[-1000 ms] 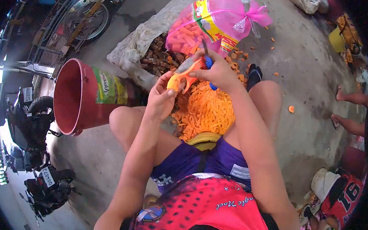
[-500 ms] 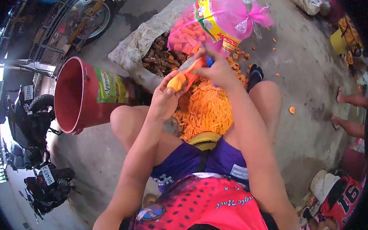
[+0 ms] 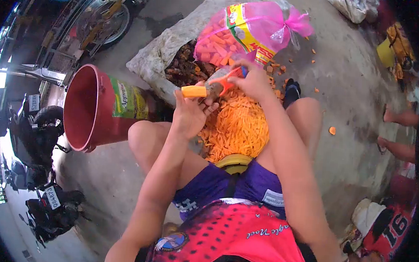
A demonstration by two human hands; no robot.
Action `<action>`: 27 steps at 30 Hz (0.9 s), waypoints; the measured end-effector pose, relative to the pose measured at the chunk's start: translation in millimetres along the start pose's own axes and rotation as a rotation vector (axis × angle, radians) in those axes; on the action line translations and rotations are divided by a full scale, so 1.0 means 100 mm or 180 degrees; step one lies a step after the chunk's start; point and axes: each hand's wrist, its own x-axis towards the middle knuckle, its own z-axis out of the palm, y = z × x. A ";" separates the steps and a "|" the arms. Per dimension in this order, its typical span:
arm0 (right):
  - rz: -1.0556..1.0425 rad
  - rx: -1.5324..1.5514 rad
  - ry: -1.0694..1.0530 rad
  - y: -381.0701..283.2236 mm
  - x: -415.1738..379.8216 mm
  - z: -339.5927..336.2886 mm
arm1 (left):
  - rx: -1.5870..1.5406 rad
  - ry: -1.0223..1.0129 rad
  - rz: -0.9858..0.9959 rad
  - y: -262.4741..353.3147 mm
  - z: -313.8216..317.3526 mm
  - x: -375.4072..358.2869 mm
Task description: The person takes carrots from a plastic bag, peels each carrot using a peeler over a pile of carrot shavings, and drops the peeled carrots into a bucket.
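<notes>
My left hand (image 3: 189,115) is closed round a carrot (image 3: 193,91). The carrot's near end is peeled to bright orange, and its far end still has dark, dirty skin. In my right hand (image 3: 255,81) is an orange peeler (image 3: 230,80), its head right at the skinned end of the carrot. Beneath both hands, between my legs, lies a heap of orange peelings (image 3: 241,128) over a container with a yellow rim (image 3: 235,161).
A pink mesh bag (image 3: 273,27) of peeled carrots stands ahead, beside a pale sack (image 3: 149,60) holding dark, unpeeled roots. To my left a red bucket (image 3: 81,108) lies tilted. Motorcycles (image 3: 54,203) are parked farther left; another person (image 3: 390,233) is at right.
The carrot has turned in my left hand, lying more level and showing its dark-skinned end. The peeler in my right hand has shifted slightly right.
</notes>
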 end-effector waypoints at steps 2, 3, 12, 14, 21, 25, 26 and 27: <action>-0.0101 -0.0106 -0.0272 -0.06 -0.14 0.14 | 0.0277 0.0111 -0.0066 0.00 -0.04 0.03; -0.0135 -0.0159 -0.0403 -0.09 -0.18 0.18 | 0.0503 0.0212 -0.0101 -0.02 -0.09 0.05; -0.0485 -0.0757 -0.1229 -0.28 -0.37 0.27 | 0.4515 0.0950 0.0343 0.03 0.19 -0.06; -0.0641 -0.0867 -0.1311 -0.29 -0.41 0.28 | 0.4618 0.0967 0.0532 0.04 0.16 -0.04; -0.0384 -0.1298 -0.1199 -0.22 -0.49 0.37 | 0.4564 0.0948 -0.0147 0.10 0.21 -0.09; 0.0508 -0.1864 -0.1464 0.12 -0.30 0.28 | 0.4407 0.0492 0.0262 0.01 0.04 -0.09; 0.0648 -0.1909 -0.1602 0.16 -0.30 0.27 | 0.4255 0.0354 0.0559 -0.03 -0.07 -0.12; 0.0670 -0.1817 -0.1565 0.09 -0.31 0.28 | 0.4452 0.0278 0.0925 -0.01 -0.09 -0.13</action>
